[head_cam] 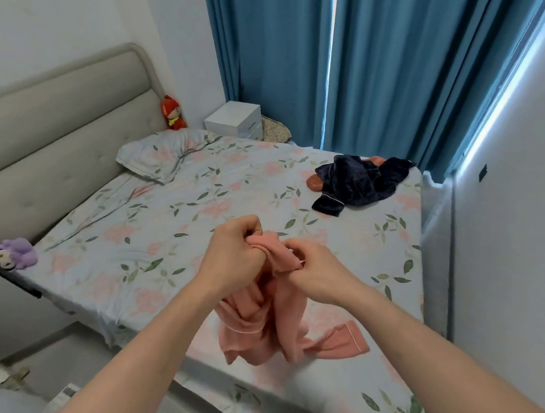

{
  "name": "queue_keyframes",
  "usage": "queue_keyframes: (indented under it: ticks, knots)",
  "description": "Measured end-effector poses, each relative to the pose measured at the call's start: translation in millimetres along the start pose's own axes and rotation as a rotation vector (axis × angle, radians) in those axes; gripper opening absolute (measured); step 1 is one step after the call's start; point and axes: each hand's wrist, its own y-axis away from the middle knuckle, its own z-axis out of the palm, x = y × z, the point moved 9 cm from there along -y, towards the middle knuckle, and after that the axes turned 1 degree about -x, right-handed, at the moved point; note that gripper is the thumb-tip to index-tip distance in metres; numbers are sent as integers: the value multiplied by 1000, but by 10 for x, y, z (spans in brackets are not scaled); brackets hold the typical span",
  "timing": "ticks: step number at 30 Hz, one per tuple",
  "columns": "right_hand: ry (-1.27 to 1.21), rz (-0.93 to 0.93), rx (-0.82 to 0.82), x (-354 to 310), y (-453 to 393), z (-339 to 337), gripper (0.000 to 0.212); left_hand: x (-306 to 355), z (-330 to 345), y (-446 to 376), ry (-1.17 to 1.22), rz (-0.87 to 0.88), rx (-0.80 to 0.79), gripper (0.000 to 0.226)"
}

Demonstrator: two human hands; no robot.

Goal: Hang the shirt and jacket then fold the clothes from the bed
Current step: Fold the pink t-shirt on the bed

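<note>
The pink garment [273, 308] hangs bunched over the near part of the bed [197, 193], its lower end resting on the sheet — lifted, likely, to find an edge for folding. The left hand [232, 252] and right hand [320, 274] each pinch its top, fingers curled tight on cloth. A navy garment [357, 179] lies heaped well apart, near the curtains [384, 64].

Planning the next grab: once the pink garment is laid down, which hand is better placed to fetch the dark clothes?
Probably the right hand: the dark clothes lie on its side of the bed; the left hand would cross over.
</note>
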Motion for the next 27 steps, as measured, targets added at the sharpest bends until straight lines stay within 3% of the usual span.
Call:
queue_keyframes:
  ticks: [4, 7, 10, 13, 15, 18, 21, 25, 26, 27]
  knots:
    - [-186, 56, 175, 33, -254, -179, 34, -720, -218, 81, -360, -170, -34, 32]
    - [-319, 72, 188, -31, -386, -122, 38, -1586, -41, 354, -572, -395, -230, 12]
    - [-399, 103, 235, -60, -510, -87, 39, -2413, 12, 685, -423, -643, -221, 7]
    - [-366, 159, 287, 62, -617, -61, 35, -3019, -141, 740, -133, -808, -81, 11]
    - [-264, 196, 329, 171, -644, -38, 32, -3187, -320, 569, 149, -886, 21, 30]
    - [-59, 303, 311, 363, -639, 131, 34, -2936, -596, 68, 335, -787, 35, 43]
    - [82, 406, 263, 461, -697, 430, 19, -2449, -854, -451, 205, -584, -41, 31]
    - [20, 328, 69, 102, -991, 1048, 72, -1866, -865, -880, 259, -271, -274, 32]
    - [9, 288, 54, -88, -1088, 1150, 75, -1800, -843, -930, 272, -210, -331, 36]
    - [-3, 229, 75, -268, -1204, 1209, 62, -1695, -820, -975, 295, -146, -384, 35]
